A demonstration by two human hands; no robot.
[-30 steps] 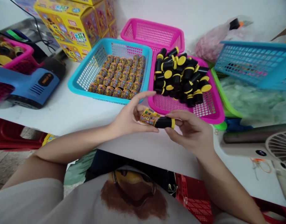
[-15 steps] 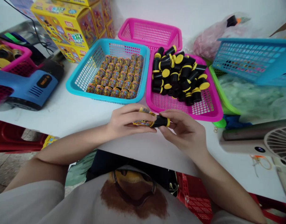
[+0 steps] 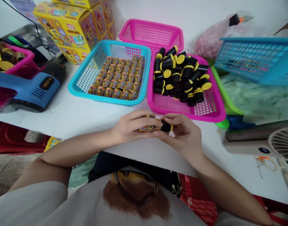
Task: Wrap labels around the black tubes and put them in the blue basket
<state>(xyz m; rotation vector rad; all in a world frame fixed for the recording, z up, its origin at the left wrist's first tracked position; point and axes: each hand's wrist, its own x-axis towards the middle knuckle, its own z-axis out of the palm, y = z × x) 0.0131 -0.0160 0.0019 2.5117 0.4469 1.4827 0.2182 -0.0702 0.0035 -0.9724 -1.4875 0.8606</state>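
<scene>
Over the white table's (image 3: 71,113) front edge, my left hand (image 3: 132,127) is closed round a printed yellow sleeve (image 3: 149,127). My right hand (image 3: 183,133) pinches a small black cylinder with a yellow cap (image 3: 167,127). Sleeve and cylinder meet end to end between my fingers, and most of the sleeve is hidden. Behind my hands, a pink basket (image 3: 212,113) holds a heap of several black and yellow cylinders (image 3: 179,77). To its left, a blue basket (image 3: 87,78) holds rows of several sleeved cylinders (image 3: 120,78).
A blue heat gun (image 3: 28,86) lies at the left beside a pink basket (image 3: 24,62). Yellow printed boxes (image 3: 73,28) stand at the back left, another pink basket (image 3: 153,33) behind. A tilted blue basket (image 3: 257,59), green tray (image 3: 226,100) and small fan (image 3: 266,141) crowd the right.
My left fingers, spread apart a second ago, have closed over the sleeve. Both hands have come together, and less of the sleeve and the black cylinder shows.
</scene>
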